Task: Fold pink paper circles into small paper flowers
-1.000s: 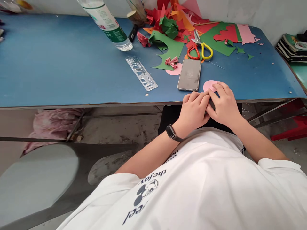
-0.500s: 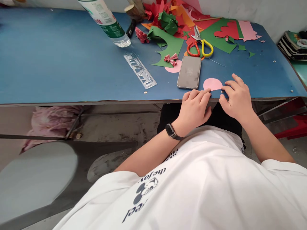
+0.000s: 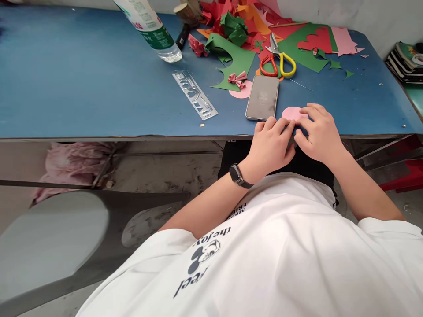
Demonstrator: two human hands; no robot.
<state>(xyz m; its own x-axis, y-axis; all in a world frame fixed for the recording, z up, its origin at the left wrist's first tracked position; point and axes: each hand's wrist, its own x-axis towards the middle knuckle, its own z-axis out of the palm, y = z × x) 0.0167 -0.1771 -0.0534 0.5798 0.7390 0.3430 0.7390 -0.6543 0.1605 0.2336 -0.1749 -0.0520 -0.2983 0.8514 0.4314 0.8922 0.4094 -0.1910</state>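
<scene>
A pink paper circle [image 3: 292, 113] lies flat near the front edge of the blue table, partly covered by fingers. My left hand [image 3: 271, 147] reaches to its near edge with the index fingertip, thumb apart and lower down. From the right, my right hand [image 3: 319, 134] rests curved fingers on the circle's right and near side, its thumb spread from them. The two index fingertips nearly meet at the paper. Just left of the circle lies a grey phone [image 3: 262, 97], close to my left knuckles.
Scissors [image 3: 278, 61] with red and yellow handles lie behind the phone, among green paper scraps [image 3: 236, 59]. A clear stencil ruler [image 3: 195, 96] is further left. The water bottle [image 3: 158, 39] stands at the back. Another pink circle [image 3: 240, 91] sits under a folded pink paper piece [image 3: 237, 79].
My right hand has moved left onto the pink circle, its fingertips now close to my left index finger. My left hand has shifted slightly. The view has tilted a little.
</scene>
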